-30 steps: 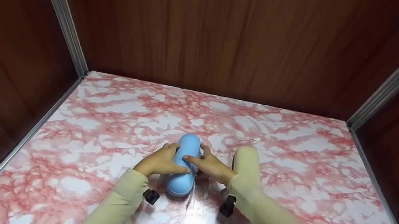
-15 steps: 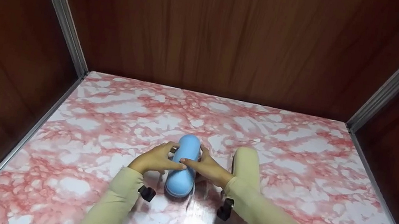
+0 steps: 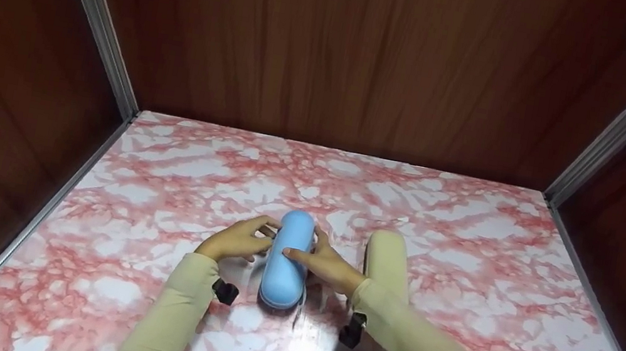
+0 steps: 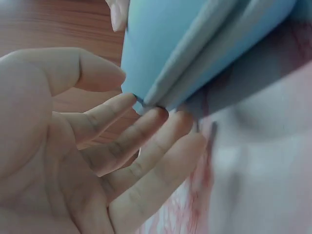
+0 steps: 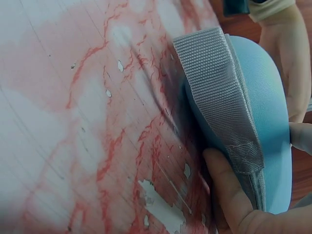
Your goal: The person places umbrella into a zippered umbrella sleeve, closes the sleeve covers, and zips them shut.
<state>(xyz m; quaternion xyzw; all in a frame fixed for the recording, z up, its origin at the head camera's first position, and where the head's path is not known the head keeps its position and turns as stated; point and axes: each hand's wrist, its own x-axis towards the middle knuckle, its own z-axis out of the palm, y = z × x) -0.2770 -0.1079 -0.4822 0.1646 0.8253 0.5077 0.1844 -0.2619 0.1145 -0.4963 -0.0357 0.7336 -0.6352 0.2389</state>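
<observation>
A light blue rounded long case (image 3: 284,282) lies lengthwise on the table between the hands. Its grey seam (image 4: 190,53) shows in the left wrist view, and a grey woven strap (image 5: 214,83) runs along its side in the right wrist view. My right hand (image 3: 333,266) holds the case from the right, thumb on top and fingers along the side. At the case's far left side is my left hand (image 3: 238,240), its fingers loosely bent and the fingertips (image 4: 158,114) at the seam's end. Whether they pinch anything small there is hidden.
A beige long case (image 3: 388,258) lies to the right, partly covered by the right sleeve (image 3: 419,339). Dark wooden panels (image 3: 334,46) stand behind and at both sides of the red-and-white marbled table (image 3: 211,177).
My left thumb has come off the top of the blue case, and the left hand has shifted left and slightly away. The right hand keeps its hold; the case stays in place.
</observation>
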